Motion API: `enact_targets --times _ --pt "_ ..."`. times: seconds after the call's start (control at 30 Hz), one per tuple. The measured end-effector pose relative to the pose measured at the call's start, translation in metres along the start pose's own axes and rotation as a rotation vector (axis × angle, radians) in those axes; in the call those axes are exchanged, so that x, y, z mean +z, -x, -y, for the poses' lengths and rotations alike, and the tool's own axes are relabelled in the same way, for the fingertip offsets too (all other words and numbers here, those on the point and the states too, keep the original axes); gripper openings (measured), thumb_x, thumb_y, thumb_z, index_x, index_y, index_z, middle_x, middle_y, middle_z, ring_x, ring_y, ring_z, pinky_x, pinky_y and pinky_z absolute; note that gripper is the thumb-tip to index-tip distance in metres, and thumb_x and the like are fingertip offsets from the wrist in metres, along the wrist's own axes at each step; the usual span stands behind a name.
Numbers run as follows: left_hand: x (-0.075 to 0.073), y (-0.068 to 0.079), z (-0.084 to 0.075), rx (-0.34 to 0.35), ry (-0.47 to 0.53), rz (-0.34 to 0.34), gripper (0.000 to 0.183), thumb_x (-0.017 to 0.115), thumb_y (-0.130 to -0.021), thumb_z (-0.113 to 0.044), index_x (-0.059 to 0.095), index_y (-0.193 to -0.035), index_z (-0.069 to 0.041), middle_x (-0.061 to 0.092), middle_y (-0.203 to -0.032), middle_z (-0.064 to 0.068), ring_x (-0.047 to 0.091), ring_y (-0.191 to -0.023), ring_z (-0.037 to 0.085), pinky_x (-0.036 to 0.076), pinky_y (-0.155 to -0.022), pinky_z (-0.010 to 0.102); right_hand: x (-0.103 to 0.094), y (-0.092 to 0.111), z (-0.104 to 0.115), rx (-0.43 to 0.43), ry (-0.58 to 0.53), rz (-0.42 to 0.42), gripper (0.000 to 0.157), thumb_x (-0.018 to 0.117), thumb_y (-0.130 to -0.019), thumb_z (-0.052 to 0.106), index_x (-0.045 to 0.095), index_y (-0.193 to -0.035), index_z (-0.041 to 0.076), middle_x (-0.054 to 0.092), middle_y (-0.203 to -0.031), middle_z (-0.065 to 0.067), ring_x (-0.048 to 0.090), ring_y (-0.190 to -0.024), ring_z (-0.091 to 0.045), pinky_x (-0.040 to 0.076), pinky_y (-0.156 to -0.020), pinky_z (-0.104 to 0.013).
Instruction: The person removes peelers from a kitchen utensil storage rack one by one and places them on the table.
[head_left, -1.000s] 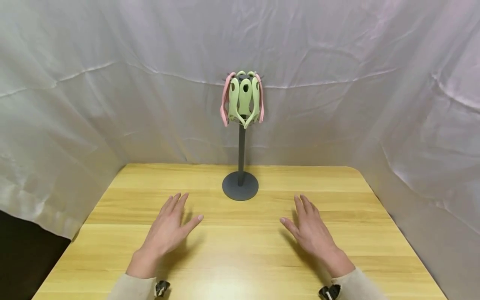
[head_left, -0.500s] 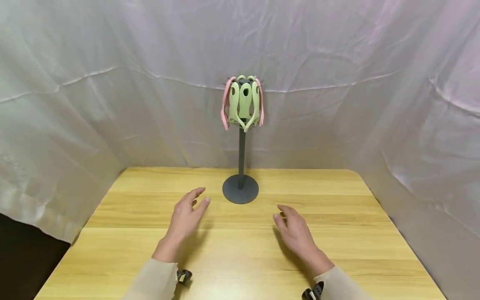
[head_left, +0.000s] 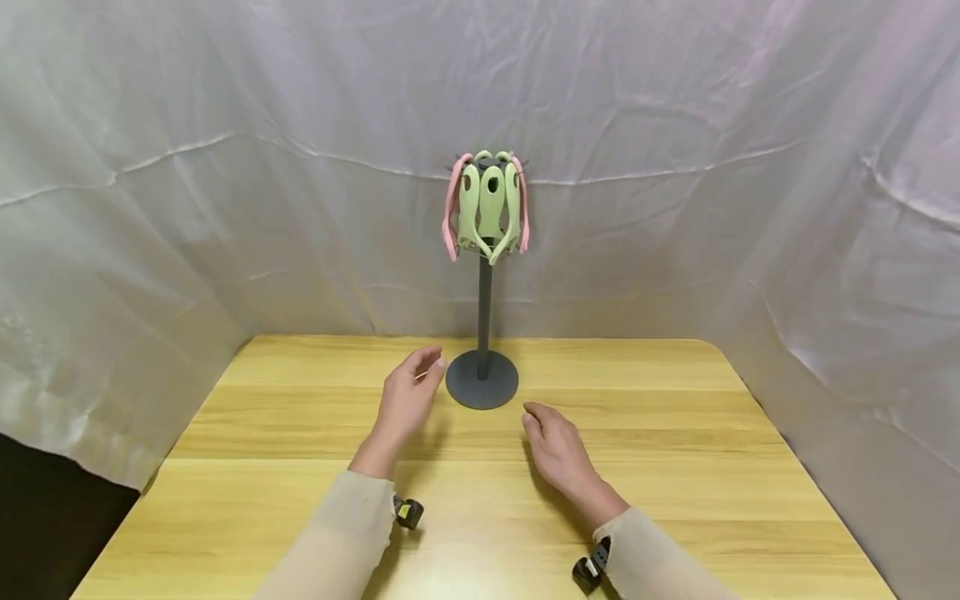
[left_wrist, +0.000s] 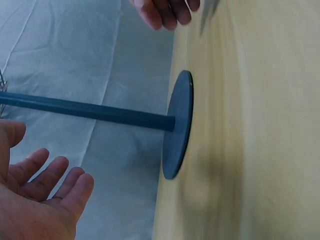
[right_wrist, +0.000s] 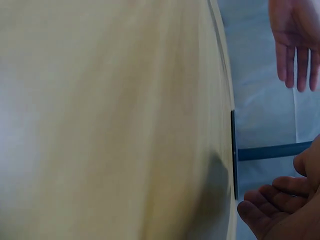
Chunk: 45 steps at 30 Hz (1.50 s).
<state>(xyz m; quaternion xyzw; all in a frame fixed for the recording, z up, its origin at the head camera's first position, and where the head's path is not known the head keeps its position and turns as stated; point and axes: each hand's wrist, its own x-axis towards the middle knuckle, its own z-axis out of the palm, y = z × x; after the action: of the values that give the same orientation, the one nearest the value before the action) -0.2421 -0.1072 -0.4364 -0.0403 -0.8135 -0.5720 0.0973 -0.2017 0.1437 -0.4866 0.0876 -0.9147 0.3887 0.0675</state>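
Before us, near the back edge of the table (head_left: 675, 450), the stand (head_left: 485, 283) rises upright, between and slightly beyond our hands. We seem to be at the reach: our left hand (head_left: 408, 396) is just beside the base (head_left: 483, 396), our right hand (head_left: 558, 446) on its other side, nearer to us. Both are loosely curved, apart, holding nothing. The next move, we judge, calls for an even approach, as the green pieces (head_left: 491, 204) and pink pieces (head_left: 451, 208) up top could make it tip.
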Motion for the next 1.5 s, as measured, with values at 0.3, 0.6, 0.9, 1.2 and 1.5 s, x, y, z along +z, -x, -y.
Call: enact_targets --times 0.3,0.6,0.9,1.2,1.5 --pt "0.022 -0.034 -0.015 0.027 0.016 0.003 0.043 0.061 -0.108 -0.033 0.063 -0.143 -0.010 0.067 -0.142 0.012 0.062 -0.134 0.029 0.050 -0.113 0.046 0.006 -0.024 0.006 -0.019 -0.021 0.018 0.043 0.049 -0.113 0.021 0.058 -0.146 -0.005 0.062 -0.144 -0.025 0.058 -0.136 -0.043 0.047 -0.113 -0.058" --pt "0.042 -0.061 -0.028 0.069 0.011 0.022 0.048 0.062 -0.108 -0.032 0.057 -0.147 -0.005 0.065 -0.139 0.014 0.063 -0.129 0.031 0.052 -0.110 0.048 0.010 -0.041 0.006 0.014 -0.084 0.047 0.048 0.049 -0.113 0.025 0.052 -0.152 -0.003 0.058 -0.150 -0.023 0.057 -0.138 -0.040 0.045 -0.116 -0.056" --pt "0.053 -0.075 -0.031 0.068 0.050 0.040 0.046 0.062 -0.108 -0.034 0.057 -0.148 -0.011 0.065 -0.138 0.011 0.064 -0.129 0.027 0.054 -0.108 0.045 0.018 -0.050 0.000 0.039 -0.096 0.056 0.050 0.049 -0.112 0.027 0.051 -0.152 -0.003 0.056 -0.152 -0.024 0.052 -0.143 -0.041 0.041 -0.119 -0.057" --pt "0.057 -0.086 -0.032 0.084 -0.013 0.045 0.043 0.057 -0.110 -0.035 0.061 -0.141 -0.006 0.067 -0.126 0.015 0.064 -0.112 0.031 0.054 -0.100 0.047 0.024 -0.055 -0.004 0.055 -0.082 0.073 0.051 0.049 -0.113 0.028 0.051 -0.154 -0.001 0.054 -0.155 -0.023 0.049 -0.146 -0.041 0.039 -0.121 -0.056" --pt "0.057 -0.087 -0.030 0.152 -0.088 0.052 0.039 0.053 -0.112 -0.038 0.066 -0.131 -0.007 0.069 -0.104 0.014 0.060 -0.089 0.030 0.049 -0.079 0.039 0.025 -0.055 -0.002 0.059 -0.067 0.088 0.050 0.048 -0.113 0.027 0.051 -0.153 -0.002 0.054 -0.155 -0.024 0.048 -0.147 -0.042 0.038 -0.121 -0.057"
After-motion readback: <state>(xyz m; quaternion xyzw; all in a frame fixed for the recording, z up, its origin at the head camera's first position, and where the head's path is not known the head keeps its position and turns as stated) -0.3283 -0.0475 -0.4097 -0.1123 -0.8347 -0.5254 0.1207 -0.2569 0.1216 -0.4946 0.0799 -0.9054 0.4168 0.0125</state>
